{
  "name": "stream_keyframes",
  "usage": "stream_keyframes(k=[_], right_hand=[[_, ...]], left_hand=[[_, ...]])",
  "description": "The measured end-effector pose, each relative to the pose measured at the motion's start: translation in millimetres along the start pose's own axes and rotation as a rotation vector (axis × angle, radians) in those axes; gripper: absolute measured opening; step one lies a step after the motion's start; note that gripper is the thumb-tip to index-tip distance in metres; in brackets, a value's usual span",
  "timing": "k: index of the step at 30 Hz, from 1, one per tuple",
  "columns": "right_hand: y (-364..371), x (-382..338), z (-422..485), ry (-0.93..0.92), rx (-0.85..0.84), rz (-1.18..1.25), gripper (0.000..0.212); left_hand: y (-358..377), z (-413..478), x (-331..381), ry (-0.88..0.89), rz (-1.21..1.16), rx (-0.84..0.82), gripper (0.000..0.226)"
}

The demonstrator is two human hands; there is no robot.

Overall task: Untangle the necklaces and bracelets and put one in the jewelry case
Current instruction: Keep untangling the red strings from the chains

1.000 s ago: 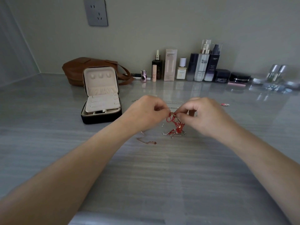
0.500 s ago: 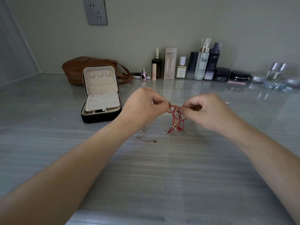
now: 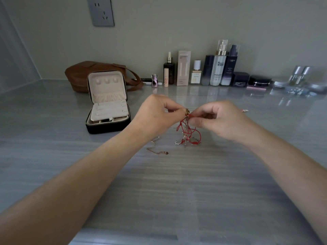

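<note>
We see a dim, flat, greyish scene. The glossy counter (image 3: 53,156) reflects the bottles (image 3: 217,68) at its far edge. Wide-angle bending stretches our forearms (image 3: 70,191); far-right items (image 3: 299,75) look blurred.

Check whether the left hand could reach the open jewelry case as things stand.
Probably yes: the jewelry case stands open just left of the left hand, nothing between them, though that hand's grip is on the red cord tangle.
</note>
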State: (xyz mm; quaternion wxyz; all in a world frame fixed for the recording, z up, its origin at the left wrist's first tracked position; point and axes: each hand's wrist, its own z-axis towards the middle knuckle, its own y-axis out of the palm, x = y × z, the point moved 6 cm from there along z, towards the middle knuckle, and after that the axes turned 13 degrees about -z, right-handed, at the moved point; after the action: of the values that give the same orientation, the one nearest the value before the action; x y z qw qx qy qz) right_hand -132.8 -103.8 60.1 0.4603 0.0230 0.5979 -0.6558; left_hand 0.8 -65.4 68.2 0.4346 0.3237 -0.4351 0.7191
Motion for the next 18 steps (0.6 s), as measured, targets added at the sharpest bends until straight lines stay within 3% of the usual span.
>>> stream_keyframes(k=[5,9,18], right_hand=[[5,1,2,0.025,-0.002,0.023,0.015],[1,1,2,-0.003,0.074,-0.051,0.008],[-12,5,1,-0.01,0.165,0.008,0.015]], left_hand=[[-1,0,-4,-0.107,-0.128,0.032,0.011],[-4,1,-9,-0.164,-0.193,0.071,0.027],[-3,0,-6,-0.119,-0.067,0.037,0.01]])
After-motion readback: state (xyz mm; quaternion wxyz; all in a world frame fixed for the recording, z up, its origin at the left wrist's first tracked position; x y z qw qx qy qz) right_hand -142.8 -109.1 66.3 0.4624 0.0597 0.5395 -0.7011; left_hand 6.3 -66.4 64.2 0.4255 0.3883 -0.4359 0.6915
